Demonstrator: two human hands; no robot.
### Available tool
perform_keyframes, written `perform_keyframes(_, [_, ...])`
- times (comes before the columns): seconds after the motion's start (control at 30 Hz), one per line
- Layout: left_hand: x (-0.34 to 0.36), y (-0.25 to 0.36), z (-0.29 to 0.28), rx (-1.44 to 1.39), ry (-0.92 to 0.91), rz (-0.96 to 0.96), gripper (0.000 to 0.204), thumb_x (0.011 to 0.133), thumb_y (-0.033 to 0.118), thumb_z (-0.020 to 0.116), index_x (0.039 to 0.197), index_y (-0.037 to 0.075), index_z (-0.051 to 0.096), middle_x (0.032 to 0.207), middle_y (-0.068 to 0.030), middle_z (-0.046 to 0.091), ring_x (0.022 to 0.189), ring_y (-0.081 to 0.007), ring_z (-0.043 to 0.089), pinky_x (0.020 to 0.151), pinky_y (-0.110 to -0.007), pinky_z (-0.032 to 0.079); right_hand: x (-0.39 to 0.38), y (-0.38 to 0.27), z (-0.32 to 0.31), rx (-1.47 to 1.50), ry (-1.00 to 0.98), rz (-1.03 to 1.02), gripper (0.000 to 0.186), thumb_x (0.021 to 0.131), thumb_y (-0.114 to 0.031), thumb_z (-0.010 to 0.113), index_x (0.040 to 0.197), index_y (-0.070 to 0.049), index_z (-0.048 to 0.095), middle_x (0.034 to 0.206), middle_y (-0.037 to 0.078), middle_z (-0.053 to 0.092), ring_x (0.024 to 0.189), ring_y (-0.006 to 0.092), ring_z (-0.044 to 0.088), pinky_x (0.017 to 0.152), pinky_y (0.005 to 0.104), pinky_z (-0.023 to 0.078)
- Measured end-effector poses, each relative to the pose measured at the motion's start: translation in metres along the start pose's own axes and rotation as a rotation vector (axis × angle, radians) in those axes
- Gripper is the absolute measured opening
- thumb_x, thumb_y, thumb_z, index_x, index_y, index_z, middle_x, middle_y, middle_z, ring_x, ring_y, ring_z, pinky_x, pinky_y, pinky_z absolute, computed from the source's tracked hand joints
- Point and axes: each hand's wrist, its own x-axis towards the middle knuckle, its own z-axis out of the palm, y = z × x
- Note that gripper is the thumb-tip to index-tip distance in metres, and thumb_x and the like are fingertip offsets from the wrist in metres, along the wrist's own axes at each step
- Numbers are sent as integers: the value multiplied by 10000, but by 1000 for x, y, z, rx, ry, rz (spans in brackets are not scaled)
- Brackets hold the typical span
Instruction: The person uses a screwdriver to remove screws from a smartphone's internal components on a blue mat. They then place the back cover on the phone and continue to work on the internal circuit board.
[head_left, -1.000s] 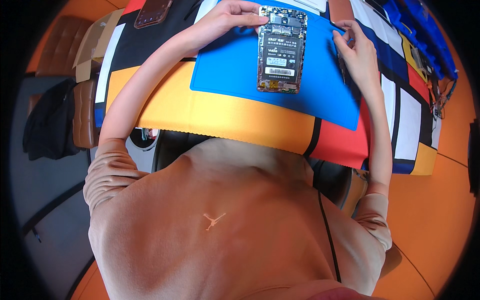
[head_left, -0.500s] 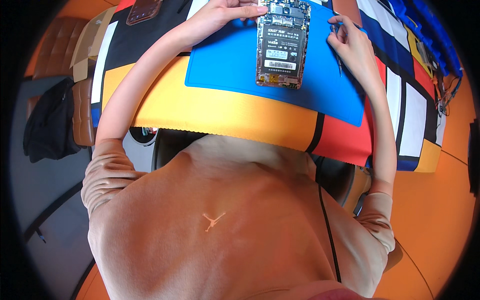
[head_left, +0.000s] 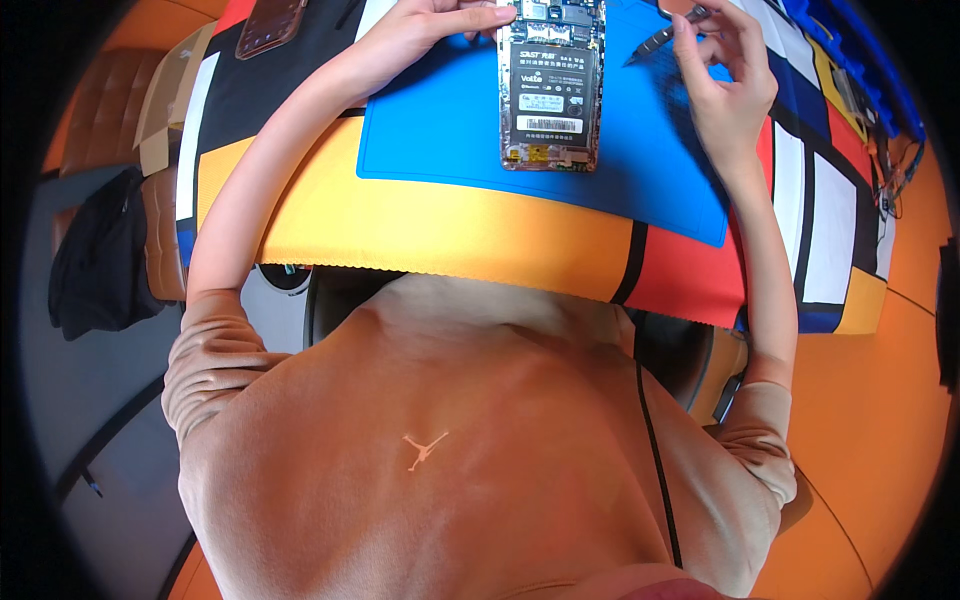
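Note:
An opened smartphone (head_left: 550,105) lies on a blue mat (head_left: 430,135), its back off, with the black battery and the circuit board at its far end bare. My left hand (head_left: 435,22) holds the phone's far left edge, the thumb on the rim; its other fingers are partly hidden behind the phone. To the right of the phone, my right hand (head_left: 732,95) grips a dark, slim, pen-like tool (head_left: 657,41) between thumb and fingers. The tool's pointed tip faces left toward the phone and stays apart from it.
A second phone (head_left: 271,25) lies at the far left on the colour-blocked tablecloth (head_left: 440,220). Blue bins (head_left: 865,70) and cables (head_left: 890,195) sit along the right side. A cardboard box (head_left: 165,110) and a black cloth item (head_left: 100,255) are at the left.
The tool in my right hand has swung from pointing down toward me to pointing left at the phone. My left hand keeps its hold; the view has shifted slightly.

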Motion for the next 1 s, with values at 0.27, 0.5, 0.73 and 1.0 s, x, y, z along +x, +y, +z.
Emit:
perform_keyframes(0.27, [-1,15,11,-134,-15,-14,299,1018,281,662,1097,-6,693,1009,-8,642,923,-89,539,864,-243,441,-1,1,-2,-116,0,-167,309,873,71,729,1165,15,642,950,47,663,637,41,571,548,191,432])
perform_keyframes(0.5, [-5,22,16,279,33,-7,268,1018,289,663,1074,30,700,810,43,604,740,-34,506,685,-205,402,-3,2,2,-92,-69,-87,452,846,50,765,1251,-20,578,928,40,640,592,40,523,528,193,400])
perform_keyframes(0.73, [-9,28,15,506,36,8,390,968,208,679,1240,-70,643,781,2,602,709,-80,541,647,-245,462,-5,3,6,55,-138,13,500,901,56,656,1341,-40,439,1008,51,610,670,43,524,565,193,398])
perform_keyframes(1.0, [-15,50,14,548,-106,-17,512,885,149,728,1322,-74,582,792,-25,602,750,-111,572,707,-252,478,-2,10,6,-65,-98,-151,485,861,56,678,1274,-21,435,1108,106,583,905,153,565,805,287,476])
